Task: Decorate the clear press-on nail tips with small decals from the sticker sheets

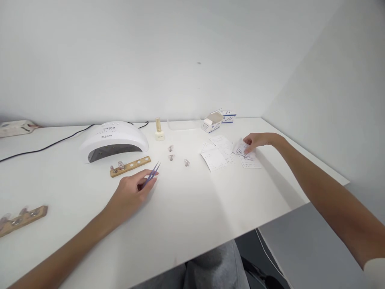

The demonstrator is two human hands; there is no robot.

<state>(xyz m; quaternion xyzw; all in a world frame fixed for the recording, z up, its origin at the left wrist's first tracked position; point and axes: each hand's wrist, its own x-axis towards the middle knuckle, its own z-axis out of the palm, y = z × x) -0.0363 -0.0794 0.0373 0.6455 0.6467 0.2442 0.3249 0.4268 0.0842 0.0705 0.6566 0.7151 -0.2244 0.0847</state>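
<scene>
Pinched in my left hand (134,192) is a pair of purple tweezers (152,173), tips pointing away from me over the white table. My right hand (254,141) grips a small clear packet (239,147) with dark marks on it, above the sheets at the right. Beneath and beside it lie several white sticker sheets (219,154) with rows of tiny dots. Between my hands, small clear nail tips on metal stands (171,157) sit on the table. A wooden holder strip (135,164) with nail tips at its left end lies just beyond my left hand.
A white nail lamp (116,138) stands at the back left, its black cord (45,148) running left. Nearby is a polish bottle (159,130). An opened small box (212,121) stands by the wall. Another wooden strip (27,218) lies at far left. The table's front edge crosses below my hands.
</scene>
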